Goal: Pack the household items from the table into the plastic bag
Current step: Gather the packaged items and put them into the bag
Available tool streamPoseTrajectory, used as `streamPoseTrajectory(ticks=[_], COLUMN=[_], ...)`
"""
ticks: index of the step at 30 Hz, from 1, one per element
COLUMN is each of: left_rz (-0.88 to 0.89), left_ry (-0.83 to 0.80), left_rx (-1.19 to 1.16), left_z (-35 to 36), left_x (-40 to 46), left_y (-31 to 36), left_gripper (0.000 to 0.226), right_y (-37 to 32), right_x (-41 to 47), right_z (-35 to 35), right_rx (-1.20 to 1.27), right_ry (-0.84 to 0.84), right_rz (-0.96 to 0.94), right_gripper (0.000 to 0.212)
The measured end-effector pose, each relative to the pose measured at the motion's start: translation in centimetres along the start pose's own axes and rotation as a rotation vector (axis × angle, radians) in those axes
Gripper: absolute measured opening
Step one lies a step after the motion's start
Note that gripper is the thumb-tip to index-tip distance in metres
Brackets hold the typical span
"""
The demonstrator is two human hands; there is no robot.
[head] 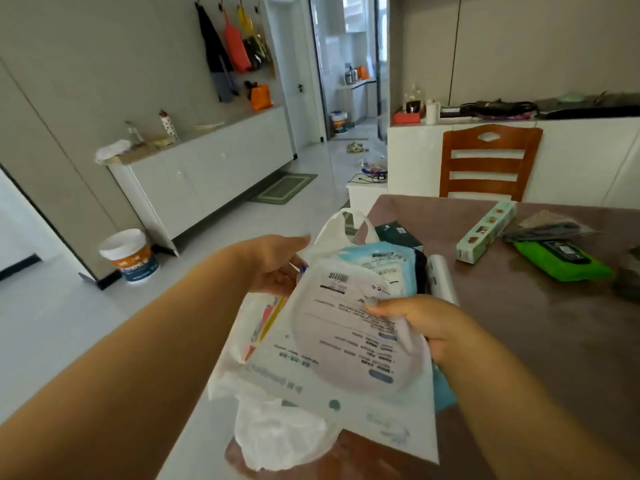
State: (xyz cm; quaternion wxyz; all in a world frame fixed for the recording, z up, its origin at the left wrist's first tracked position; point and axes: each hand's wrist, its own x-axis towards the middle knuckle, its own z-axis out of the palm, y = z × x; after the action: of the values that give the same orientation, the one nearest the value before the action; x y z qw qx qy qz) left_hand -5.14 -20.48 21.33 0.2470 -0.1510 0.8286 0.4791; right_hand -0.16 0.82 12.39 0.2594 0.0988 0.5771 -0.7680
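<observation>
1. The plastic bag (322,403) is white and thin, printed with blue-green text and a small round mark; its lower end is crumpled and hangs over the near edge of the brown table (540,341). Its two loop handles stand up at the far side, over the table's left corner.
2. A flat white pack (349,327) with a barcode and rows of small print lies tilted at the bag's mouth, partly inside; how far in cannot be told. Behind it sits a pale blue pack (381,259).
3. The right hand (426,323) is closed on the white pack's right edge, thumb on top, just right of the bag.
4. The left hand (277,268) is at the bag's upper left rim, fingers curled at the plastic; the exact grip is hidden by the pack.
5. Beyond the bag on the table lie a clear roll (441,278), a dark box (398,233), a long pale green box (486,230) and, farthest right, a bright green wipes pack (562,259).
</observation>
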Motion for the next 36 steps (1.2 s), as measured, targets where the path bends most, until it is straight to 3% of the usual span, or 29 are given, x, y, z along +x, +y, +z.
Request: streamPoseTrajectory(ticks=[2,6,9,11,15,21,23,25,27,29,31,33,36], left_rz=[-0.006,-0.029,0.001,0.050,0.063,-0.011,0.011,0.033,0.061,0.046,-0.003,-0.045,-0.063], left_ry=[0.040,0.073,0.079,0.118,0.135,0.122,0.138,0.153,0.148,0.068,-0.067,-0.181,-0.203], left_rx=[-0.023,0.189,0.223,0.257,0.506,0.554,0.557,0.565,0.608,0.620,0.584,0.549,0.561], left_z=[-1.0,-1.5,-1.4,-1.6,-2.0,-1.5,-1.8,-2.0,-2.0,-1.8,-1.3,-0.8,0.0], left_x=[0.9,1.8,2.5,3.0,3.6,5.0,5.5,6.0,6.4,6.6,6.3,5.8,5.3], left_y=[-1.0,-2.2,-2.4,-2.3,-2.1,-2.4,-2.3,-2.2,-2.3,-2.7,-3.2,-3.7,-3.9], left_gripper=[0.067,0.062,0.055,0.059,0.072,0.078,0.077,0.073,0.070,0.068,0.065,0.061,0.060], right_y=[-0.2,-2.1,-3.2,-3.4,-3.2,-1.8,-1.3,-1.6,-2.2,-2.4,-1.8,-1.1,-1.2], right_x=[1.7,4.7,6.9,8.3,10.2,12.2,12.7,12.1,11.5,11.6,12.7,14.0,15.2], right_z=[1.1,1.9,2.4,2.8,1.9,2.9,3.3,3.4,2.7,1.3,-0.3,-1.4,-2.0], right_rx=[-0.058,-0.168,-0.250,-0.335,-0.426,-0.336,-0.592,-0.934,-1.110,-1.230,-1.230,-1.048,-0.976], right_ry=[0.040,0.126,0.158,0.149,0.254,0.289,0.355,0.510,0.692,0.881,0.836,0.672,0.547], right_rz=[0.046,0.049,0.074,0.098,0.150,0.152,0.095,-0.080,-0.301,-0.398,-0.235,-0.040,0.007], right_gripper=[0.030,0.005,0.014,0.006,0.040,0.039,0.051,0.047,0.046,0.050,0.068,0.080,0.085])
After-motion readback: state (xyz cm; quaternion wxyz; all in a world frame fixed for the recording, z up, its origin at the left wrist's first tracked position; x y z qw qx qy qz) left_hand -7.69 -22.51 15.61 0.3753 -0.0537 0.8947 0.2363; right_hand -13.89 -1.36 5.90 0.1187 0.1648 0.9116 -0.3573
